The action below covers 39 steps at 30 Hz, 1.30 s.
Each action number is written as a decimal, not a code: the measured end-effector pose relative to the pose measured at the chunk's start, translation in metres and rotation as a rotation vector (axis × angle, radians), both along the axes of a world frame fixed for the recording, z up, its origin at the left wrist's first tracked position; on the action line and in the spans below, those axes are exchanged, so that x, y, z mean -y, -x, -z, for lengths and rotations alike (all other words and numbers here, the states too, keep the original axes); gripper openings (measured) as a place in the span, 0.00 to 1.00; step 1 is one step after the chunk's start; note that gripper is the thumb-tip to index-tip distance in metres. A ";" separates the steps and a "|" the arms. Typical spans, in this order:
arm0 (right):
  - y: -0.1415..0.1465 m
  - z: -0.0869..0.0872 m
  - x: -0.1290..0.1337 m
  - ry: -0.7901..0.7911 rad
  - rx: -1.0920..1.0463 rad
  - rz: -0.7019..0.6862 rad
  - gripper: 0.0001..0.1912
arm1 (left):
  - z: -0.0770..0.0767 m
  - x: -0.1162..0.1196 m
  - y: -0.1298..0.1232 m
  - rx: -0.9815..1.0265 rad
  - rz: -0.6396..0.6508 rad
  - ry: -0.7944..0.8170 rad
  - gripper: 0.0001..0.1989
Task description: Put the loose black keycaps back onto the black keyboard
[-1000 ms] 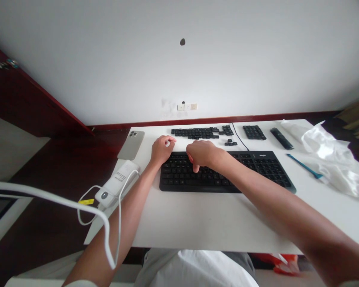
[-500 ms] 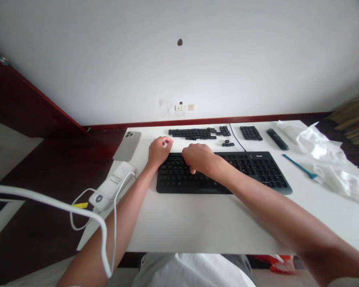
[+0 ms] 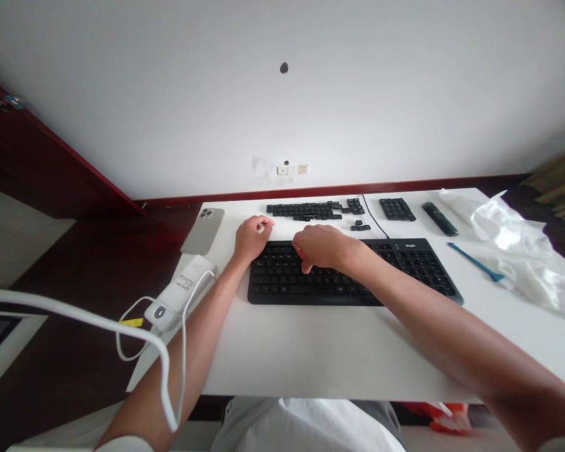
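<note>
A black keyboard (image 3: pixel 311 289) lies on the white table (image 3: pixel 282 351). Over its upper middle keys is my right hand (image 3: pixel 322 248), its fingers curled downward; what they hold, if anything, is hidden. My left hand (image 3: pixel 253 238) rests at the keyboard's upper left corner, fingers bent in toward the thumb, and I cannot make out anything between them. Behind the keyboard lie loose black keycaps (image 3: pixel 306 210) in rows, a small group of keycaps (image 3: pixel 360 226), and a block of keycaps (image 3: pixel 397 209) farther right.
A grey phone (image 3: pixel 202 231) and a white power bank (image 3: pixel 181 292) with a cable are at the left edge. On the right lie a black bundle (image 3: pixel 439 218), a blue brush (image 3: pixel 476 262) and a crumpled white plastic sheet (image 3: pixel 513 232). A keyboard cord (image 3: pixel 375 216) runs backward.
My right hand has shifted slightly to the right over the keys, uncovering a little more of the keyboard. The left hand keeps its pose at the corner.
</note>
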State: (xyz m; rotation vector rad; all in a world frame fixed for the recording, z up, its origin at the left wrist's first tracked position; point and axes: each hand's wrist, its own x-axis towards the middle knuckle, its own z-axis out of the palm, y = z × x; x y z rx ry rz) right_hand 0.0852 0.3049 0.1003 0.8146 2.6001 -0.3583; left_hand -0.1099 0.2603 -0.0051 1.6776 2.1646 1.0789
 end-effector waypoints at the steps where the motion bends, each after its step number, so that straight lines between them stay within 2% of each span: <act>1: 0.000 -0.001 0.001 0.000 -0.003 -0.003 0.14 | 0.000 0.000 0.000 0.001 0.000 0.002 0.10; 12: 0.004 -0.004 0.018 -0.092 0.008 -0.056 0.12 | 0.001 0.000 0.001 0.007 0.001 0.014 0.10; 15: 0.002 0.002 0.002 -0.058 -0.135 -0.031 0.08 | 0.002 0.000 0.001 -0.014 -0.012 0.024 0.10; 17: -0.001 0.009 -0.017 -0.134 -0.284 0.047 0.08 | 0.003 0.000 0.002 -0.020 -0.017 0.018 0.10; 21: -0.005 0.029 -0.056 -0.286 -0.495 0.204 0.14 | 0.004 0.001 0.002 0.007 0.000 -0.017 0.09; 25: -0.007 0.049 -0.077 -0.329 -0.612 0.105 0.20 | 0.002 0.002 0.001 0.027 0.012 -0.036 0.08; 29: -0.008 0.063 -0.084 -0.317 -0.604 0.034 0.23 | 0.000 0.002 0.000 0.039 0.018 -0.037 0.08; 39: -0.004 0.073 -0.084 -0.356 -0.569 -0.030 0.21 | 0.001 0.002 0.001 0.027 0.022 -0.034 0.09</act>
